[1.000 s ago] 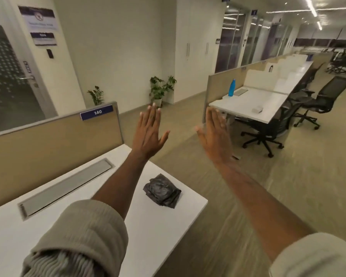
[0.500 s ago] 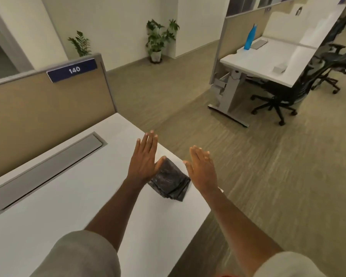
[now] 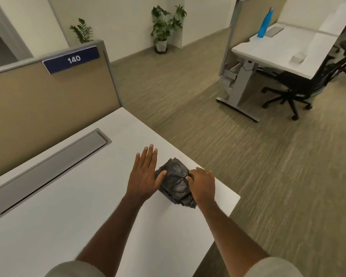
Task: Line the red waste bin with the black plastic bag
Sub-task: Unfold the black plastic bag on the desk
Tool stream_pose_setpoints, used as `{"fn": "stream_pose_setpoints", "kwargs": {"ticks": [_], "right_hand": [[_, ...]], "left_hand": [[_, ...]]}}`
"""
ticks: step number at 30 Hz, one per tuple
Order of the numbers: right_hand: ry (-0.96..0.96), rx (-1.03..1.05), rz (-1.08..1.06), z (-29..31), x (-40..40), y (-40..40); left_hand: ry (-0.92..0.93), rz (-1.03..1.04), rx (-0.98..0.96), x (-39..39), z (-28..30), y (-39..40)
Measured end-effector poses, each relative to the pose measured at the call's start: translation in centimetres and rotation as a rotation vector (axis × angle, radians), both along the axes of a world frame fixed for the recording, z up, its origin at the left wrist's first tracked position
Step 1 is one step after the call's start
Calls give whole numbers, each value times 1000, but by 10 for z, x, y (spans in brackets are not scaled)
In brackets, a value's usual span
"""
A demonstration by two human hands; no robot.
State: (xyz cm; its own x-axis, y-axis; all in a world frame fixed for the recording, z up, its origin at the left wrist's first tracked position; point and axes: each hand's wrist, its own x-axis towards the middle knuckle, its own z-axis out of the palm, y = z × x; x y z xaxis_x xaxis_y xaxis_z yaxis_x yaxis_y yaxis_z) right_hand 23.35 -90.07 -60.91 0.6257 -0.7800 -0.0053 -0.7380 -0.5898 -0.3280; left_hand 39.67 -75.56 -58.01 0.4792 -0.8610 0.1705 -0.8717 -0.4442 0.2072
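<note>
A left hand [image 3: 143,179], fingers spread flat, steadies the folded black plastic bag [image 3: 175,185] at its thumb while the right hand [image 3: 203,185] curls fingertips onto it, apparently to lift it.

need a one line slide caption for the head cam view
Both hands reach a folded black plastic bag on a white desk: left hand flat beside it, right hand closing on its edge.

Both forearms stretched forward, bare below pushed-up pale sleeves. Left hand [image 3: 143,176] flat, palm down, fingers [image 3: 148,156] straight and close together, thumb angled out to the right. Right hand [image 3: 203,185] knuckles up, fingers curled under and pinching inward toward the left hand.
</note>
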Motion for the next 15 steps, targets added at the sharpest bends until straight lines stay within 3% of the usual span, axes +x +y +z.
{"fn": "stream_pose_setpoints", "kwargs": {"ticks": [6,15], "right_hand": [[-145,-31,-57,4,3,3],[-366,4,91,19,-9,17]], "left_hand": [[30,14,-19,-1,-2,7],[128,92,-45,-8,-8,24]]}}
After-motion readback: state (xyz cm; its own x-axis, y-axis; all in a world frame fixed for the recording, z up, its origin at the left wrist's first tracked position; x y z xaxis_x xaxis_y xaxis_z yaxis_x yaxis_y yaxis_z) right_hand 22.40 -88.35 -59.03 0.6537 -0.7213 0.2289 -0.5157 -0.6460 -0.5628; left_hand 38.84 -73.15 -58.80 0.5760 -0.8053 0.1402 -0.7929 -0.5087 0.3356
